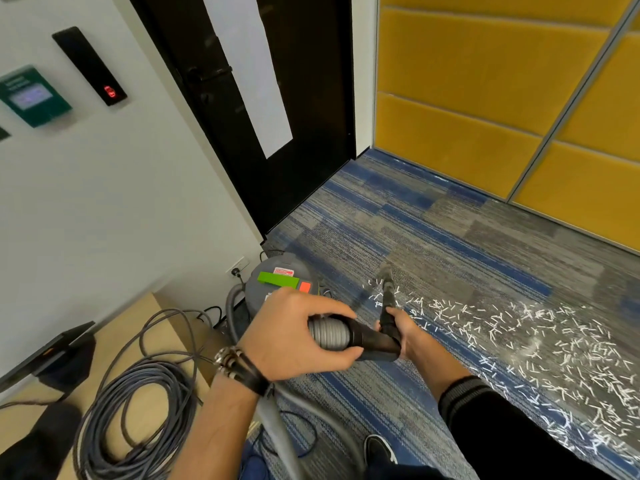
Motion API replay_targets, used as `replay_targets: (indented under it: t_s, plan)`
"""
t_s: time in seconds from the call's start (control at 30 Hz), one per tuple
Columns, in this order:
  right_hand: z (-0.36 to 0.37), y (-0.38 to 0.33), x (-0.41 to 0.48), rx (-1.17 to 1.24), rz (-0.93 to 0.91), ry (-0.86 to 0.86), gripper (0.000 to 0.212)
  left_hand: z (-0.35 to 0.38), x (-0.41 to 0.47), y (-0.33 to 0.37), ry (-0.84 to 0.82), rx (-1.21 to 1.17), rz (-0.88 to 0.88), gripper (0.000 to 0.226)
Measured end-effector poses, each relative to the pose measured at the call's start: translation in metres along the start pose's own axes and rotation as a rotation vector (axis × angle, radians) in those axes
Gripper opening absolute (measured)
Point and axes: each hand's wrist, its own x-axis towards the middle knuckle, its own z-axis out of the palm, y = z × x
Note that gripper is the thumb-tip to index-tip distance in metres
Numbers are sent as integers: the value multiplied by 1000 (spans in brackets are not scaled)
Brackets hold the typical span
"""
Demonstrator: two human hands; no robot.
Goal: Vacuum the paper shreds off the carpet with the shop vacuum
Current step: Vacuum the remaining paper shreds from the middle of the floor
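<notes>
White paper shreds (540, 344) lie scattered over the blue-grey carpet (433, 230), thickest at the right. My left hand (291, 336) grips the grey ribbed hose (327, 332) where it joins the black cuff. My right hand (403, 329) holds the black nozzle (388, 292), whose tip points down at the left end of the shreds. The grey shop vacuum (277, 282), with a green and an orange button, stands by the wall behind my left hand.
A coil of grey cable (138, 403) lies on a wooden surface at the left, beside a black device (52, 355). A black door (277, 98) and yellow wall panels (485, 98) bound the carpet. My shoe (379, 448) stands below the hose.
</notes>
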Motion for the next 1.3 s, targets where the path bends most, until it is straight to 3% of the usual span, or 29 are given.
replay_targets:
  t_s: [0.27, 0.53, 0.8, 1.0, 1.3]
  plan:
    - [9, 24, -2, -54, 95, -70, 36, 1, -6, -4, 36, -19, 4, 32]
    - [-14, 37, 22, -180, 6, -73, 39, 11, -5, 19, 15, -108, 110, 38]
    - [-37, 21, -16, -86, 35, -4, 31, 27, -9, 15, -25, -215, 52, 40]
    - [-25, 41, -23, -7, 64, 20, 28, 15, -47, -13, 106, -128, -119, 32]
    - [-9, 48, -38, -54, 94, -65, 32, 9, -41, -1, 49, -179, -12, 35]
